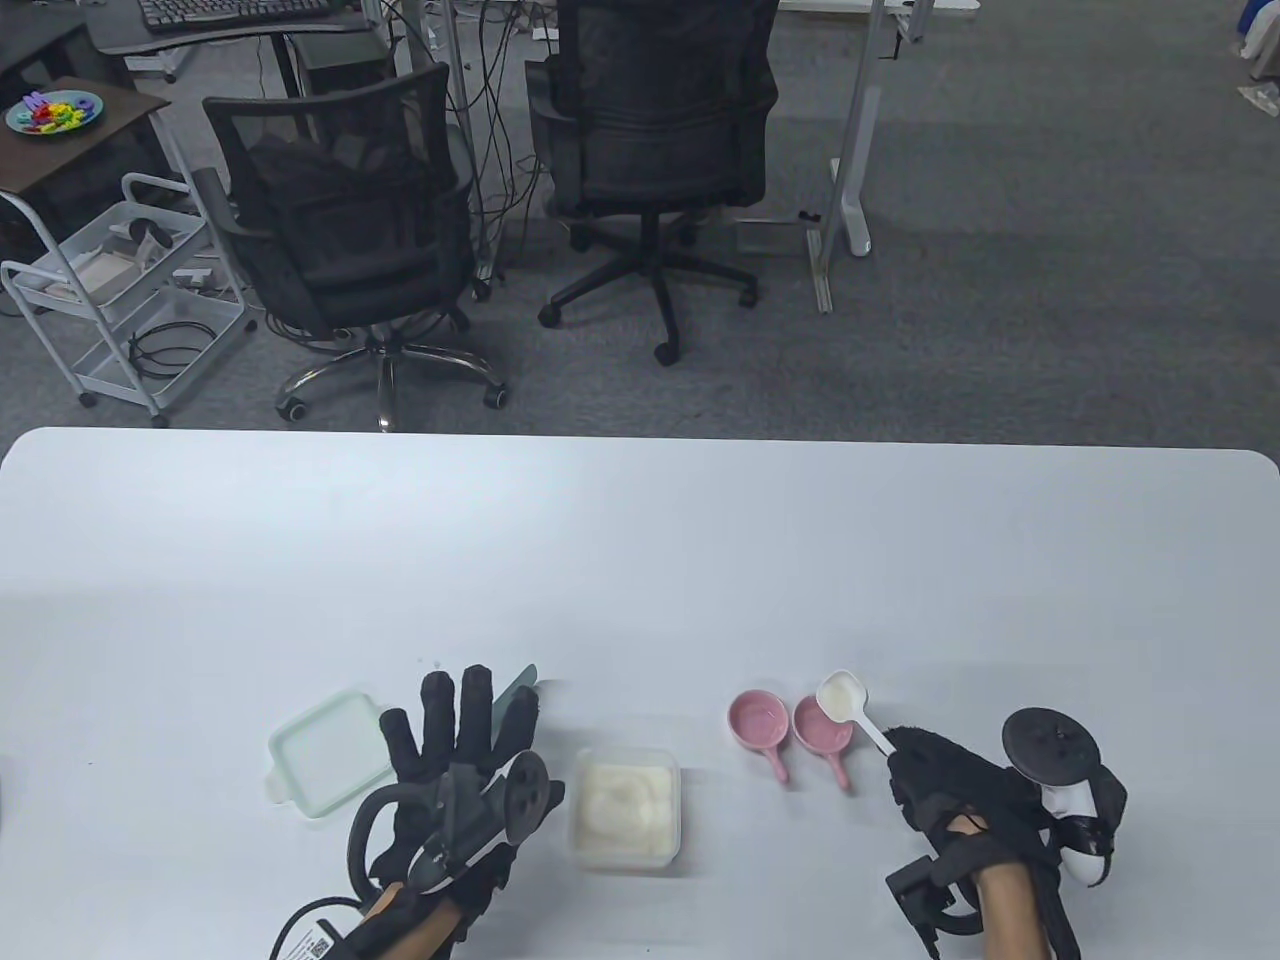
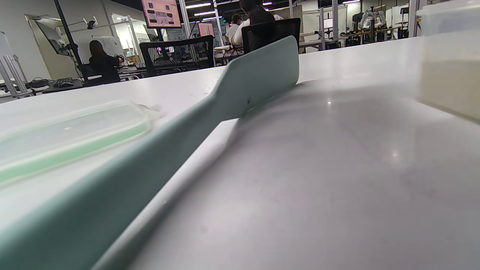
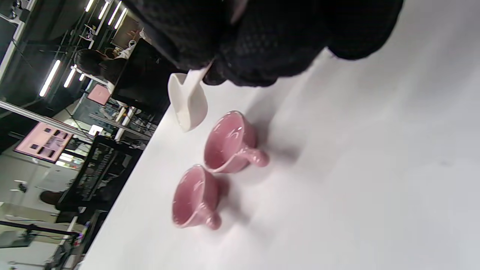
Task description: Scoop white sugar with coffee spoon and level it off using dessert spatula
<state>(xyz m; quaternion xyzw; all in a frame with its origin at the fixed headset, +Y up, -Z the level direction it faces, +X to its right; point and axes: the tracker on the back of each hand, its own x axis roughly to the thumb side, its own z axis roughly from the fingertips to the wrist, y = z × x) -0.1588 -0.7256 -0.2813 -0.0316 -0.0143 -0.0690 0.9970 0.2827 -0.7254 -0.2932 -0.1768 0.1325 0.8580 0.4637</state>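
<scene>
My right hand (image 1: 925, 775) grips the handle of a white coffee spoon (image 1: 843, 697), whose bowl hangs just past the far rim of the right pink cup (image 1: 820, 728). In the right wrist view the spoon (image 3: 189, 101) juts from under my gloved fingers (image 3: 262, 37); its contents are hidden there. A clear tub of white sugar (image 1: 627, 808) sits between my hands. My left hand (image 1: 465, 730) lies flat with straight fingers over the pale green dessert spatula (image 1: 521, 684), of which only the blade tip shows. The left wrist view shows the spatula (image 2: 258, 75) lying on the table.
The tub's pale green lid (image 1: 325, 755) lies left of my left hand, lid (image 2: 71, 135) beside the spatula handle. A second pink cup (image 1: 757, 722) stands left of the first; both cups (image 3: 228, 144) (image 3: 195, 197) have short handles. Office chairs stand beyond the table's far edge.
</scene>
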